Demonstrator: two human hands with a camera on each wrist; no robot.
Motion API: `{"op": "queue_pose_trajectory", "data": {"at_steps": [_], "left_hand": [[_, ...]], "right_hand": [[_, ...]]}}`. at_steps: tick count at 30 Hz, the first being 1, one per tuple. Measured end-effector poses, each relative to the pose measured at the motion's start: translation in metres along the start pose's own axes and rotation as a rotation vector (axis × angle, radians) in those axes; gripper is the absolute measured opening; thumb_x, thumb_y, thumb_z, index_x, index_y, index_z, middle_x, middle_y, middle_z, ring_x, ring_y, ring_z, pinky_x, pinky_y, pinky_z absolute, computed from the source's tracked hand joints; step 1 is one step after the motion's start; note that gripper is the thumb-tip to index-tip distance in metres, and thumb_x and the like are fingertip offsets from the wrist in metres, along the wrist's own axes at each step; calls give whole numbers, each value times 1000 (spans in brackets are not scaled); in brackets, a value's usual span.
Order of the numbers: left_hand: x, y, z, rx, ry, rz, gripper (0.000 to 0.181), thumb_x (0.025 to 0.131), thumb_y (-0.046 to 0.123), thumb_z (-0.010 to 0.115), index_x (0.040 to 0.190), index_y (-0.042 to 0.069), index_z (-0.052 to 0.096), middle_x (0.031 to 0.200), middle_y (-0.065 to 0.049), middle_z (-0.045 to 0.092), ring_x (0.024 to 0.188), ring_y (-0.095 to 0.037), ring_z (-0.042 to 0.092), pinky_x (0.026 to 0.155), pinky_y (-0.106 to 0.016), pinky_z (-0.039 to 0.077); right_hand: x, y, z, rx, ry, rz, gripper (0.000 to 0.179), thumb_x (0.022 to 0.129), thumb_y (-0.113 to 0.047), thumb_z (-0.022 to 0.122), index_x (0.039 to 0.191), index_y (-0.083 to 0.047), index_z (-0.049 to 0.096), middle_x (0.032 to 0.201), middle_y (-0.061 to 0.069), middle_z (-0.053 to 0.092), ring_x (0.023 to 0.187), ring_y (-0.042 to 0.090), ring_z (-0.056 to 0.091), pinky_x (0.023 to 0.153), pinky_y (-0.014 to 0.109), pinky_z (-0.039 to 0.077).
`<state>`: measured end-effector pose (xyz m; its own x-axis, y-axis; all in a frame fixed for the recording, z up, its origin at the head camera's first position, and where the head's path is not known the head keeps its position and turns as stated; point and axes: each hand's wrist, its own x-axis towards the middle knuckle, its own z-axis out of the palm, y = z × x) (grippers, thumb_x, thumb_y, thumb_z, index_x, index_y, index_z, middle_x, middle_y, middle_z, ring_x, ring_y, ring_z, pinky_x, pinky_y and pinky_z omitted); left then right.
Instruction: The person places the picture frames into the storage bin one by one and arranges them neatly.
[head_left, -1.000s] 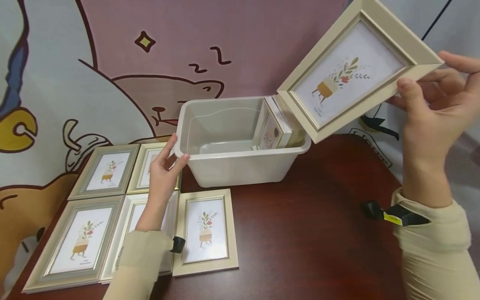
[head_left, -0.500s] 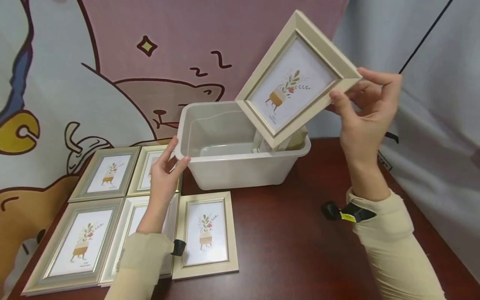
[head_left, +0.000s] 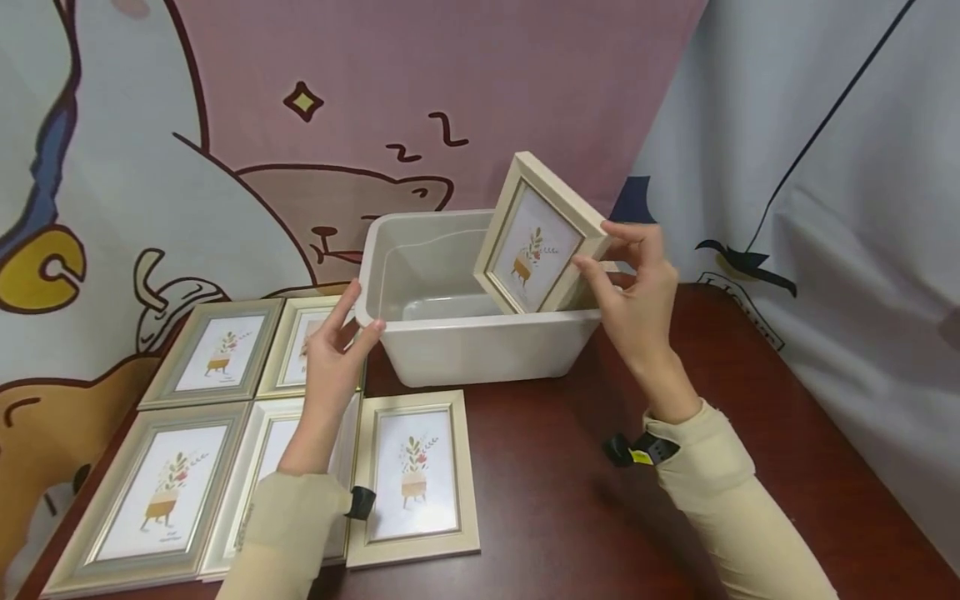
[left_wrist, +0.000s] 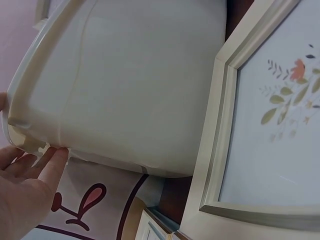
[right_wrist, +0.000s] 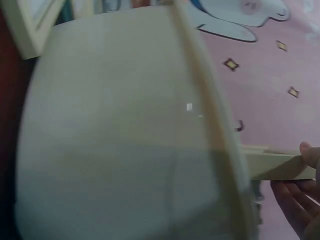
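A cream picture frame [head_left: 531, 250] with a potted-plant print is tilted over the right part of a light grey plastic bin [head_left: 487, 350], its lower corner below the front rim. My right hand [head_left: 641, 296] pinches its right corner between thumb and fingers; in the right wrist view the frame's edge [right_wrist: 280, 166] shows beyond the bin's rim. At the bin's left end my left hand [head_left: 330, 354] holds the rim, fingers beneath it in the left wrist view. The held frame and right hand mostly hide what stands in the bin's right end.
Several picture frames lie face up on the dark red-brown table [head_left: 547, 500]: a cream one [head_left: 467, 492] in front of the bin, others at left, such as a grey-gold one [head_left: 90, 533]. My left forearm partly covers a white one. A printed cloth [head_left: 525, 75] hangs behind.
My right hand has brought the picture frame left and down from the upper right, into the bin's opening. My left hand stays on the bin's rim.
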<state>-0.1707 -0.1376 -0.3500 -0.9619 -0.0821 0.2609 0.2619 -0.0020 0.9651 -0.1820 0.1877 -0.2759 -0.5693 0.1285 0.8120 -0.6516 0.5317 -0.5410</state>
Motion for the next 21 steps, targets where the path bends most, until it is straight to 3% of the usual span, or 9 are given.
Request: {"op": "queue_pose_trajectory", "data": {"at_steps": [3,5,8,12,21], "left_hand": [[1,1,1,8,-1,3,63,95,4,64,153,9,39,162,1,35,143,-30,45,100,-13,48],[1,2,0,23,-1,1,63,95,4,63,153,9,39,162,1,35,143,-30,45,101,-12,48],[-1,4,-2,46,-2,-2,62,95,4,63,153,9,39,162,0,35,143,-30,44,100,-11,47],[-2,4,-4,56,-5,-3,62,95,4,62,153,9,39,162,0,35,143,-30,44,100,-10,47],[1,2,1,25,8,18,61,95,2,62,152,8,40,161,-3,36,142,-32,45,99,-11,48]], "right_hand": [[-9,7,3,-93,-46,-43,40,85,-6,78,118,5,58,94,19,70,82,9,69,67,10,56],[-15,9,7,-158,-61,-67,38,85,-7,78,117,4,59,92,20,70,77,18,71,65,18,59],[-22,12,12,-234,-58,-88,35,85,-11,78,114,0,63,85,19,66,75,27,65,64,28,54],[-29,15,16,-289,-56,-110,33,82,-16,79,108,-1,65,80,18,56,76,31,52,61,35,40],[-36,22,20,-369,-145,-106,31,82,-20,78,102,-2,64,67,10,51,72,26,47,57,36,40]]}}
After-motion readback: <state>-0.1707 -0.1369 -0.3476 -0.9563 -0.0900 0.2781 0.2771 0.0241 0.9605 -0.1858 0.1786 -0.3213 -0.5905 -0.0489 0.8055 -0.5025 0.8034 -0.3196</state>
